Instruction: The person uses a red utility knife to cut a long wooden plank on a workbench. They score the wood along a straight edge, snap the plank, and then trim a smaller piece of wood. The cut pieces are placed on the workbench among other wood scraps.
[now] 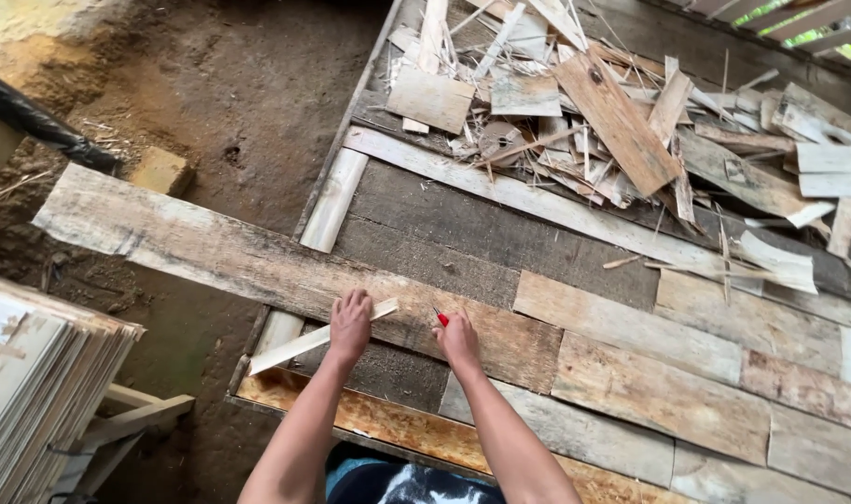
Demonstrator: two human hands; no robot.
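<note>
On the long weathered grey plank (258, 261), our left hand (350, 324) presses flat on a thin pale wooden strip (315, 338); at three o'clock, our right hand (458, 338) grips a red-handled tool (441, 318). We judge the strip could slip under loose pressure.

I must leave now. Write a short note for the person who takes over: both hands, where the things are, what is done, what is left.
Left hand: pressing a thin pale wood strip flat across the long weathered plank.
Right hand: closed on a red marking tool, tip on the plank beside the strip's end.
Done: strip laid on the plank; no mark is visible.
Left: probably marking the plank.
Scrap pile lies at the far end of the board platform.
</note>
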